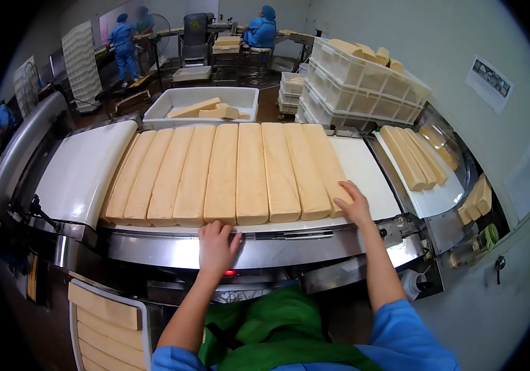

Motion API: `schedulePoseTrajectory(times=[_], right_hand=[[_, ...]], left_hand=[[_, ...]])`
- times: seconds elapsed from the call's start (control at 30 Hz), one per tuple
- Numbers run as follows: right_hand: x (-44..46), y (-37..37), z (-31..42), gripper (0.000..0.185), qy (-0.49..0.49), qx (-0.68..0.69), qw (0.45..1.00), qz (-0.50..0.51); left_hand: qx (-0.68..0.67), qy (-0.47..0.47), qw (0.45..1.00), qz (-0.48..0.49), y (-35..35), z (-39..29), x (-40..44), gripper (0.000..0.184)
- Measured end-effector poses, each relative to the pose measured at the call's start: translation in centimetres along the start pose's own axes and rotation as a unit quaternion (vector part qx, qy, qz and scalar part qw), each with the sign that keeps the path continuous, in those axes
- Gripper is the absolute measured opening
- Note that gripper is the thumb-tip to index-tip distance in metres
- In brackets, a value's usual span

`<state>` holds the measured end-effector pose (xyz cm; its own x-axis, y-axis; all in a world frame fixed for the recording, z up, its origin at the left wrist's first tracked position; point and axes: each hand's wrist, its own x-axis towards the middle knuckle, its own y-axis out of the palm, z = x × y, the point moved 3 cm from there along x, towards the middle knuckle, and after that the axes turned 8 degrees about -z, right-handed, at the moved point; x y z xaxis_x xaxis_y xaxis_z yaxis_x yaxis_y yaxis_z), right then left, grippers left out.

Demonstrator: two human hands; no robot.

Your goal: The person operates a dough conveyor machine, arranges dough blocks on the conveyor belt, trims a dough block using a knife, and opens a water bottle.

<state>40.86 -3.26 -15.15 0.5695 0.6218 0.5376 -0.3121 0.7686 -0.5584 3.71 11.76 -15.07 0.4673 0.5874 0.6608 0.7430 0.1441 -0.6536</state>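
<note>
A row of several long, pale yellow loaf-shaped blocks [251, 176] lies side by side on a white conveyor belt [359, 170], their near ends roughly lined up. My left hand [216, 247] rests at the metal front edge, fingertips bent up against the near ends of the middle blocks, thumb apart. On the right, my right hand [355, 205] is spread, its fingers touching the near part of the rightmost block [325, 164]. Neither hand grips anything.
A white tub [252, 98] with loose blocks stands behind the belt. Stacked white crates [364, 83] rise at back right. More blocks lie on the right-hand belt [441, 196]. A filled crate [146, 334] sits at lower left. Workers in blue [122, 46] are farther back.
</note>
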Motion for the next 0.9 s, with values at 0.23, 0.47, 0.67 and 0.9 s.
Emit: schedulePoseTrajectory(times=[0.23, 0.47, 0.67, 0.9], right_hand=[[-2.0, 0.9, 4.7, 0.073, -0.066, -0.103, 0.99, 0.077], [-1.2, 0.8, 3.3, 0.068, -0.088, -0.043, 0.989, 0.107], [5.4, -9.1, -11.4, 0.078, 0.096, -0.281, 0.953, -0.054], [6.1, -14.6, -15.4, 0.06, 0.135, -0.495, 0.857, -0.04]], left_hand=[[-0.002, -0.007, 1.0, 0.004, -0.5, -0.1, 0.0, 0.015], [-0.003, -0.019, 1.0, 0.019, -0.2, -0.3, 0.0, 0.015], [-0.025, -0.016, 1.0, -0.002, -0.2, -0.3, 0.3, 0.013], [-0.012, -0.021, 1.0, -0.001, -0.1, 0.0, 0.2, 0.013]])
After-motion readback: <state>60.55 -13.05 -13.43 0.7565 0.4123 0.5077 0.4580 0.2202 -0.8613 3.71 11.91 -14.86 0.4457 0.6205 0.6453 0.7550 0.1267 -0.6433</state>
